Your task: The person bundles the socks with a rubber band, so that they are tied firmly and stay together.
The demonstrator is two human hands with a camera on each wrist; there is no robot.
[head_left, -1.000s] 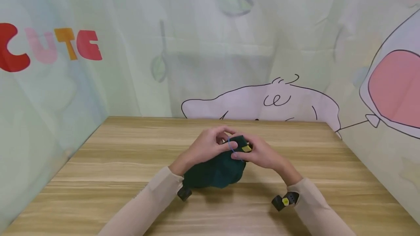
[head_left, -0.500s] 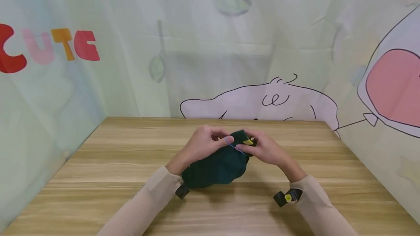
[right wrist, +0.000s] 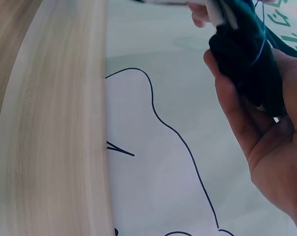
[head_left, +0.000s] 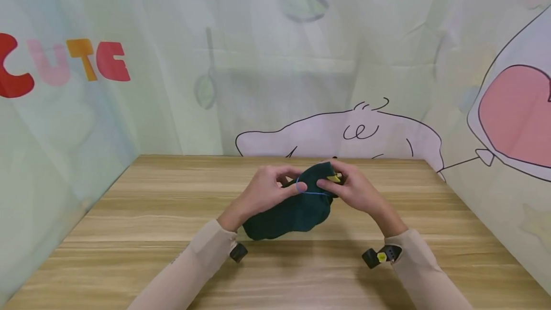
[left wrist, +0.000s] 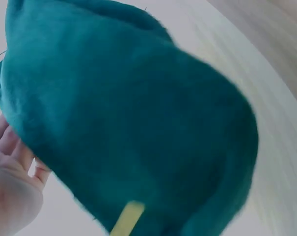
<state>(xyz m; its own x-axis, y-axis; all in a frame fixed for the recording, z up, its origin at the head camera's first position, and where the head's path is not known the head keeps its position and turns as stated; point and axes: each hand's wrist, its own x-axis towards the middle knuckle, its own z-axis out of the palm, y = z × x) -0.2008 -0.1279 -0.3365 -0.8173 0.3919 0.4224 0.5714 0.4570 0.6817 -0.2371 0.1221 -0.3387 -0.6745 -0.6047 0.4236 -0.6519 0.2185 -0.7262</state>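
A dark green cloth bundle (head_left: 286, 216) hangs between both hands over the table, filling most of the left wrist view as a wide teal cloth (left wrist: 133, 113). Around its upper end runs a thin blue band (head_left: 316, 193). My left hand (head_left: 267, 188) pinches the cloth at the band, thumb in front. On the other side, my right hand (head_left: 355, 188) grips the narrow top end, its thumb lying on the cloth above the band. A small yellow patch (head_left: 334, 178) shows beside that thumb. In the right wrist view the right hand's fingers (right wrist: 236, 110) curl under the bunched end.
The wood-grain table (head_left: 150, 195) spreads under both arms. Behind it hangs a printed curtain (head_left: 275, 61) with letters and a cartoon animal. Black wrist cameras (head_left: 238, 252) sit at both sleeve cuffs.
Both hands started close together; the right has moved up and to the right, pulling the cloth's top end along. More green cloth shows above the band, and the bundle has shifted right.
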